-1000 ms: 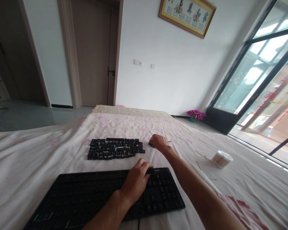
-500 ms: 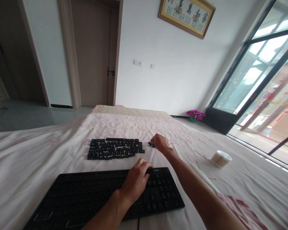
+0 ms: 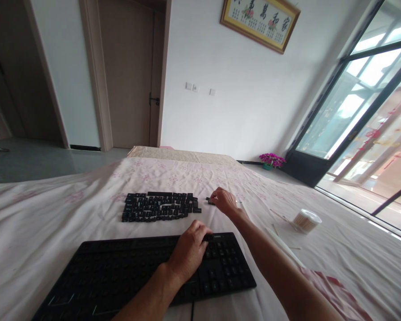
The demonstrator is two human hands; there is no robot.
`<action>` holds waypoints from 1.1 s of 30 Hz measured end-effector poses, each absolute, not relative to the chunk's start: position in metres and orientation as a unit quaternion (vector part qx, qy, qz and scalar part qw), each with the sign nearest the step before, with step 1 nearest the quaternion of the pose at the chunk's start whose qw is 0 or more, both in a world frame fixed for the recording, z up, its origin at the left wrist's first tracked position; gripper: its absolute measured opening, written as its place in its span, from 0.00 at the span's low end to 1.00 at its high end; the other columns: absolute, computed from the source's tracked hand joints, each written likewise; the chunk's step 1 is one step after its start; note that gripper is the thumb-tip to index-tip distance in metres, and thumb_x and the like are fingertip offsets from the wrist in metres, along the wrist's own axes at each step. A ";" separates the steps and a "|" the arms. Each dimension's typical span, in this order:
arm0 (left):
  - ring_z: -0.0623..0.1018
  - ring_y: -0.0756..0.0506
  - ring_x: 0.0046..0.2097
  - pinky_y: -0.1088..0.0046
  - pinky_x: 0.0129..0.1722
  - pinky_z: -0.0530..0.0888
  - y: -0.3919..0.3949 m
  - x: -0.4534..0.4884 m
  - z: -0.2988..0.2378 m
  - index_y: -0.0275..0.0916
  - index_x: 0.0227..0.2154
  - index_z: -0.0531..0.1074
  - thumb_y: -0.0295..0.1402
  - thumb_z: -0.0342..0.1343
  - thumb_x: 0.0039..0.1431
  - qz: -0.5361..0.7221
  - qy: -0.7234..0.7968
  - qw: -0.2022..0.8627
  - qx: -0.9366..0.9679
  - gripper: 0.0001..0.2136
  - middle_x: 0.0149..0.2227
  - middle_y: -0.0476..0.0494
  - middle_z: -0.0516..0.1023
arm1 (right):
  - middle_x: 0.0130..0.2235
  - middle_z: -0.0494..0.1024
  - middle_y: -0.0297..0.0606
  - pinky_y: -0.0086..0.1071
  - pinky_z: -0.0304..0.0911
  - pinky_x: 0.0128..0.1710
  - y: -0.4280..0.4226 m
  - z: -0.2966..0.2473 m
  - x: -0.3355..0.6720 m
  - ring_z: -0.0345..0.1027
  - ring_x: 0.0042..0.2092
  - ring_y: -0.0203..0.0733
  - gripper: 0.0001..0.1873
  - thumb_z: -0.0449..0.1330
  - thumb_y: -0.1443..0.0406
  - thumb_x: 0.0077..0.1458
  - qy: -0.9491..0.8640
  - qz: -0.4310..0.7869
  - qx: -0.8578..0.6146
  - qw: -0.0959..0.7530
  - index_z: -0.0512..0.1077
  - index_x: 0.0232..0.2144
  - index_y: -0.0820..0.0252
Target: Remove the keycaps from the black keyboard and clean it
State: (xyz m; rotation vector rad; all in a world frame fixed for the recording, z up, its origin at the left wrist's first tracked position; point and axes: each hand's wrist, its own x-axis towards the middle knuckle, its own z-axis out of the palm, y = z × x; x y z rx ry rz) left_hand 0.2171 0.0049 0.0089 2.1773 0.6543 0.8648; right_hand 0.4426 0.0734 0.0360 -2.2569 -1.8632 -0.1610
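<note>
Over the last second, position change is slight: the right hand (image 3: 224, 200) stays at the small keycap group (image 3: 210, 201), right of the main keycap block (image 3: 147, 209), so work remains there. Its fingers bend downward; whether they pinch a keycap cannot be told. The left hand (image 3: 190, 249) stays on the near keyboard (image 3: 130, 267), fingers curled at its far edge; grip unclear. Keyboard: black, flat, rectangular. Keycaps: small, dark, blocky. Cloth (image 3: 96, 209): pale, creased, flower-patterned.
</note>
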 end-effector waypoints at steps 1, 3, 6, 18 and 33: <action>0.71 0.48 0.46 0.72 0.50 0.67 0.005 0.217 0.009 0.41 0.37 0.71 0.19 0.49 0.51 0.334 0.251 0.349 0.839 0.14 0.42 0.47 0.69 | 0.43 0.76 0.34 0.27 0.54 0.33 0.074 0.036 0.443 0.70 0.41 0.39 0.09 0.58 0.63 0.55 -0.630 -0.056 -0.767 0.109 0.78 0.35 0.52; 0.71 0.48 0.46 0.72 0.50 0.68 0.005 0.217 0.009 0.41 0.37 0.71 0.19 0.49 0.51 0.334 0.251 0.350 0.838 0.14 0.42 0.47 0.69 | 0.43 0.76 0.34 0.27 0.54 0.33 0.074 0.036 0.445 0.70 0.41 0.39 0.10 0.57 0.63 0.55 -0.625 -0.059 -0.770 0.115 0.79 0.35 0.52; 0.71 0.48 0.46 0.72 0.51 0.67 0.005 0.217 0.009 0.41 0.38 0.72 0.18 0.49 0.50 0.332 0.253 0.347 0.840 0.15 0.42 0.47 0.69 | 0.43 0.76 0.33 0.27 0.54 0.33 0.072 0.036 0.449 0.70 0.41 0.39 0.11 0.56 0.62 0.55 -0.616 -0.061 -0.776 0.122 0.79 0.36 0.50; 0.70 0.49 0.47 0.73 0.52 0.66 0.005 0.217 0.004 0.42 0.39 0.71 0.18 0.50 0.50 0.328 0.256 0.335 0.845 0.16 0.43 0.48 0.68 | 0.42 0.78 0.36 0.29 0.57 0.37 0.059 0.029 0.474 0.71 0.42 0.44 0.14 0.56 0.58 0.53 -0.553 -0.049 -0.822 0.124 0.78 0.39 0.48; 0.71 0.49 0.46 0.71 0.51 0.68 0.006 0.217 0.003 0.42 0.38 0.71 0.18 0.50 0.49 0.339 0.251 0.337 0.842 0.16 0.43 0.47 0.69 | 0.41 0.80 0.32 0.30 0.57 0.36 0.055 0.009 0.485 0.71 0.44 0.44 0.16 0.60 0.57 0.49 -0.549 -0.003 -0.827 0.120 0.76 0.43 0.43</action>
